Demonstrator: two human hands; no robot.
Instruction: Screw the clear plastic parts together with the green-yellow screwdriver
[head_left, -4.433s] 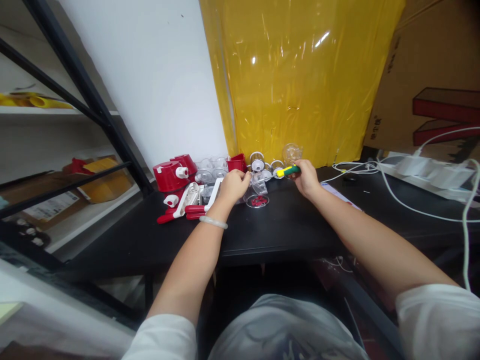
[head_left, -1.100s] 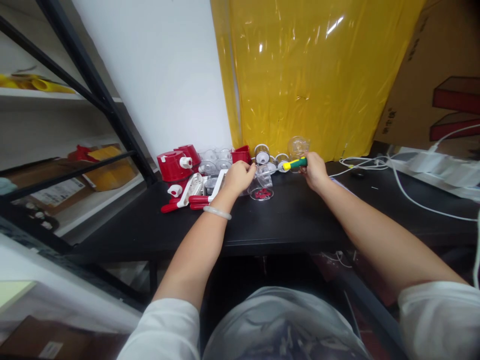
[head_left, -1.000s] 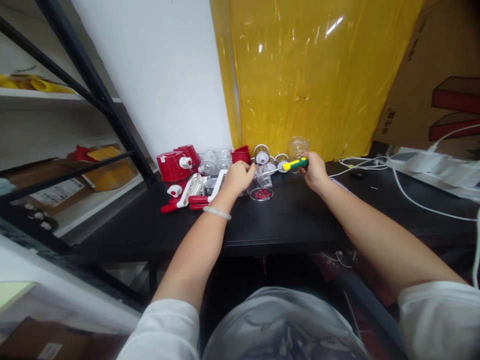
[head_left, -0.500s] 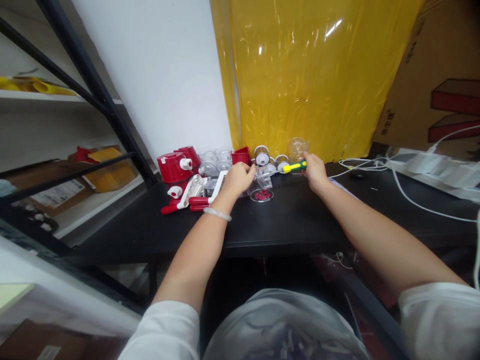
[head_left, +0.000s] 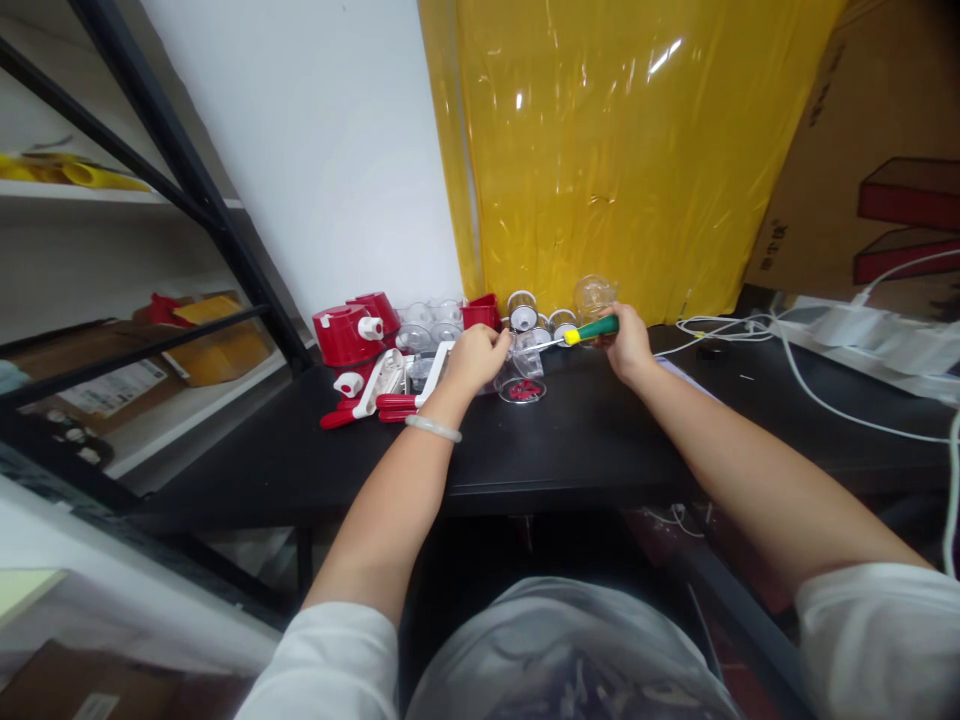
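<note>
My right hand (head_left: 628, 342) is closed on the green and yellow handle of a screwdriver (head_left: 596, 329). Its metal shaft points left, to a clear plastic part (head_left: 528, 352). My left hand (head_left: 478, 358) is closed at the left side of that part, with thumb and fingers pinched together. Just below the clear part, small red pieces (head_left: 523, 391) lie in a clear round container on the black table (head_left: 555, 450). Behind the hands stand metal-rimmed cylinders (head_left: 523, 311) and a red box-shaped part (head_left: 481, 311).
Red housings (head_left: 349, 334), white parts with red handles (head_left: 397, 403) and clear cups (head_left: 418, 326) crowd the table's left. A clear round part (head_left: 594, 296) stands behind my right hand. White cables (head_left: 795, 372) and a power strip (head_left: 862, 340) lie at right. Shelves (head_left: 187, 420) stand left.
The screwdriver handle has turned and tilted slightly in my right hand, so more green shows. My left hand and the clear part have hardly moved.
</note>
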